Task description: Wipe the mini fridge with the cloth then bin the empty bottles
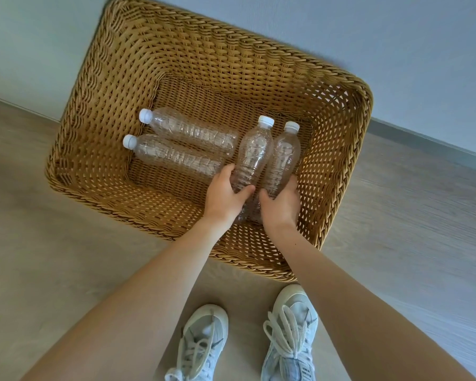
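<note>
A brown wicker basket (99, 111) stands on the floor against the wall. Two clear empty bottles with white caps lie on its bottom, one (190, 129) behind the other (173, 154), caps to the left. My left hand (224, 196) grips the lower part of a third clear bottle (254, 152) inside the basket, its cap pointing away from me. My right hand (282, 203) grips another clear bottle (285, 155) right beside it. The mini fridge and the cloth are out of view.
Pale wooden floor (410, 215) surrounds the basket. A light wall (396, 50) with a grey skirting runs behind it. My two feet in white laced sneakers (289, 334) stand just in front of the basket's near rim.
</note>
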{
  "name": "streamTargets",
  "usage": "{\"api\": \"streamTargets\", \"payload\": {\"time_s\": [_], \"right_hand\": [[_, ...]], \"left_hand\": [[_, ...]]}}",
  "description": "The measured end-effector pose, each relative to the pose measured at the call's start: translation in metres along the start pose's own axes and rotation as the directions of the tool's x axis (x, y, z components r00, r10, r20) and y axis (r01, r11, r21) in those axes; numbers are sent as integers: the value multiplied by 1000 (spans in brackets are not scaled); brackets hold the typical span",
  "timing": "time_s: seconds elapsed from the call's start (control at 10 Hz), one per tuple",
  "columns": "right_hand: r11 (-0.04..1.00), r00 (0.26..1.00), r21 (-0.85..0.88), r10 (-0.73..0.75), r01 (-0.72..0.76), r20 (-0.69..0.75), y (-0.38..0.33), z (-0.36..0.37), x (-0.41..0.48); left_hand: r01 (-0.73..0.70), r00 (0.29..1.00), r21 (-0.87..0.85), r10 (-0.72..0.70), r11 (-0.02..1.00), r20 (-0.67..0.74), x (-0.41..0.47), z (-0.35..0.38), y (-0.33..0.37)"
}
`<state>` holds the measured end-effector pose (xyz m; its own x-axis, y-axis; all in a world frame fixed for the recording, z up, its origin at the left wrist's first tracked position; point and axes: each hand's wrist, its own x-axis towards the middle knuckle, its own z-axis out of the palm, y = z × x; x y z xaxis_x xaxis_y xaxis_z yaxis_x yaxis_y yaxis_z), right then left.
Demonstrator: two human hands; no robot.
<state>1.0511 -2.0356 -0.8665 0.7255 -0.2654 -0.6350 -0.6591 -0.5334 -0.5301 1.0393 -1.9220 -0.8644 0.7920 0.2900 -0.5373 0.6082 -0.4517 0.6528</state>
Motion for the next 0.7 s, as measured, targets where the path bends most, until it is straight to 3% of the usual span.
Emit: {"api": "streamTargets", "payload": {"time_s": [0.2, 0.4, 0.7], "right_hand": [[997, 997, -12, -77, 77, -6, 3, 2, -1], [971, 979, -135, -201, 196, -25, -1, -3, -4], [924, 914, -32, -381, 380, -140, -52, -63, -61]], "left_hand": [[3, 1000, -15, -3, 1000, 3, 3, 1, -3], [-5, 999, 82, 1, 997, 47, 6, 4, -6], [-169, 986, 149, 168, 974, 21, -51, -53, 50]]}}
